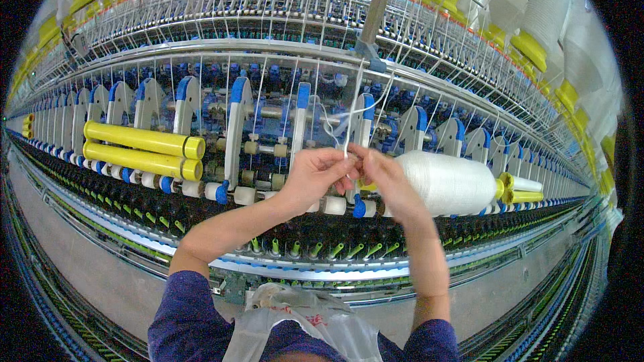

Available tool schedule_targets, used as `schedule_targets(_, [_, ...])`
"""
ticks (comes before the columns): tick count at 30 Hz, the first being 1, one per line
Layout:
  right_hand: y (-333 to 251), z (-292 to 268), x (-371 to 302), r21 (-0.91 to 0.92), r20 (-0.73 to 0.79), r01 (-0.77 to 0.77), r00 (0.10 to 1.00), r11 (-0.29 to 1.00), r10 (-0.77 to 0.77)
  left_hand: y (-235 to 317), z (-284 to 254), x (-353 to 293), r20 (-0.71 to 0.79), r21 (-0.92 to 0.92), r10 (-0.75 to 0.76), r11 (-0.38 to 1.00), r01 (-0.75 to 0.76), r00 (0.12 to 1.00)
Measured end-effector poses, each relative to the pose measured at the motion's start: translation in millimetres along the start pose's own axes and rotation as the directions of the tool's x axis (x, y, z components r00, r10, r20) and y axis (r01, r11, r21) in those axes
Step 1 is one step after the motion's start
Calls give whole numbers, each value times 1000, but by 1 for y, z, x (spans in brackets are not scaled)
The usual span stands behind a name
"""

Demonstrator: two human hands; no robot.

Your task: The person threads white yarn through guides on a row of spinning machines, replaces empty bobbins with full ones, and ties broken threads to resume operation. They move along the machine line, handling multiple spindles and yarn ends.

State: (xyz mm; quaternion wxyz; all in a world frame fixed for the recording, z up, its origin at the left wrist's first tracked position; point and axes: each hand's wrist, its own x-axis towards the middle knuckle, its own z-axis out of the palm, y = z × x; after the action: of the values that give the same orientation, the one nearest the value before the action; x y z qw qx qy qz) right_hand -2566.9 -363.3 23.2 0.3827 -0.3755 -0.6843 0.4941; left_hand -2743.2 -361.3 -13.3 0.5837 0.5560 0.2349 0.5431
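Both of my hands meet in front of the spinning machine, fingertips nearly touching. Thumb and fingers of my left hand are pinched on a white roving strand, which runs up from the fingers past a blue-topped arm. My right hand is closed at the same strand, its fingertips partly hidden behind the hand. Loose white ends curl just above the fingers. Right beside my right hand lies a full white roving bobbin on its side, its yellow tube end sticking out to the right.
Two bare yellow tubes lie stacked on the rollers at left. More yellow tubes rest at far right. Blue-topped drafting arms stand in a row, with green-tipped spindles below. Roving bobbins hang overhead at right.
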Motion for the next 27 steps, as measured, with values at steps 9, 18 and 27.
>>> schedule_targets(9, [15,65,-43,-73,-170,200,963,977,-210,30,1,-15,95,-234,-130,961,149,987])
schedule_targets(18, [-26,58,-96,-397,372,859,473,323,-799,123,16,54,-220,-23,443,889,-458,869])
schedule_targets(27, [-8,108,-99,522,423,555,491,648,-762,205,74,117,162,85,450,880,-467,878])
